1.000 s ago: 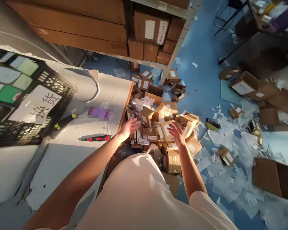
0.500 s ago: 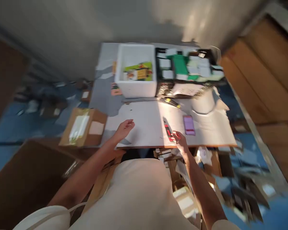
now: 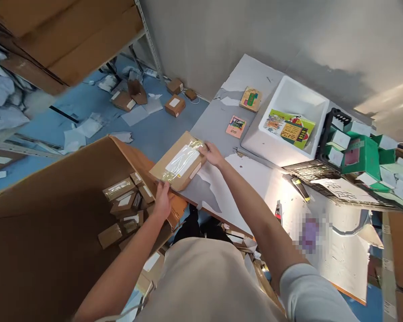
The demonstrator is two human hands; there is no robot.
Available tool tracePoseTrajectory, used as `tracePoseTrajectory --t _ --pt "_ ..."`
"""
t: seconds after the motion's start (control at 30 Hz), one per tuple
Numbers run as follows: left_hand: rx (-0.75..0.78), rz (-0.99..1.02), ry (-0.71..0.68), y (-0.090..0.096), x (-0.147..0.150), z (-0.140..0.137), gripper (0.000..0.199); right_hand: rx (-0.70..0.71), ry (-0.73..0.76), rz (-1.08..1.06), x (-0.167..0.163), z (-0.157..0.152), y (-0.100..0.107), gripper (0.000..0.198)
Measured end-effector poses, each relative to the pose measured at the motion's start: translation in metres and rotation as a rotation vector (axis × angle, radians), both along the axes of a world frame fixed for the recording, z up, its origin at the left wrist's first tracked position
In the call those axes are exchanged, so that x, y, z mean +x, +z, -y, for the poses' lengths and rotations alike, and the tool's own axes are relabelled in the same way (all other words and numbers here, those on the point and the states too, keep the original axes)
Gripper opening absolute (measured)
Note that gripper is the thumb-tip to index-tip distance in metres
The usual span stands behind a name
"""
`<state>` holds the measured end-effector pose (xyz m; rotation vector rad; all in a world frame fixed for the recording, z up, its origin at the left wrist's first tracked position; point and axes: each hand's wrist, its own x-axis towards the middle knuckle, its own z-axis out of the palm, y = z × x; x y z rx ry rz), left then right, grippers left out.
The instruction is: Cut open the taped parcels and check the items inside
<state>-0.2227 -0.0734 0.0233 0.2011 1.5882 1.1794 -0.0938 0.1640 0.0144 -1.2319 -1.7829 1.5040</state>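
Observation:
A taped cardboard box (image 3: 169,154) with a white label on top is at the left end of the table, beside a large open carton. My right hand (image 3: 212,154) grips its far right corner, thumb over the top. At the near left corner, the fingers of my left hand (image 3: 163,201) are closed on the box's edge. The large carton (image 3: 53,179) on my left holds several smaller taped boxes (image 3: 124,197). A red utility knife (image 3: 278,211) lies on the table, partly hidden behind my right forearm.
The table (image 3: 228,179) carries a white foam bin (image 3: 265,147) with booklets inside and a black crate (image 3: 309,167) of green and white boxes. A yellow and black cutter (image 3: 300,188) lies before the crate. Two booklets (image 3: 236,126) lie left of the bin. Shelving (image 3: 147,40) stands at upper left.
The view has swung left. My right hand has left the red knife, which lies on the table, and both hands have taken hold of the taped cardboard box.

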Motion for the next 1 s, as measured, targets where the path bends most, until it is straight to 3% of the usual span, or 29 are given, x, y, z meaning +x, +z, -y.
tracePoseTrajectory --t 0.1,0.2,0.3,0.4,0.57,0.73,0.87,1.0 --pt "0.020 0.046 0.121 0.004 0.007 -0.005 0.056 0.040 -0.146 0.133 0.014 0.027 0.005 0.049" --pt "0.061 -0.018 0.062 0.012 0.011 -0.008 0.058 0.033 -0.286 0.157 0.066 0.080 0.020 0.038" --pt "0.200 -0.069 -0.133 0.019 0.022 -0.021 0.062 0.005 -0.468 0.160 0.127 0.140 0.031 0.036" --pt "0.267 -0.027 -0.391 0.023 0.051 -0.042 0.064 -0.072 -0.680 0.190 0.179 0.187 0.034 0.045" --pt "0.273 0.079 -0.624 0.020 0.124 -0.068 0.066 -0.160 -0.935 0.287 0.248 0.222 0.026 0.051" --pt "0.265 0.000 -0.732 0.007 0.167 -0.072 0.075 -0.203 -0.915 0.160 0.297 0.231 0.011 0.052" --pt "0.228 -0.118 -0.715 0.000 0.166 -0.068 0.093 -0.174 -0.800 0.009 0.315 0.234 0.002 0.054" --pt "0.207 -0.120 -0.806 -0.006 0.154 -0.062 0.093 -0.220 -0.672 -0.092 0.327 0.236 -0.010 0.069"
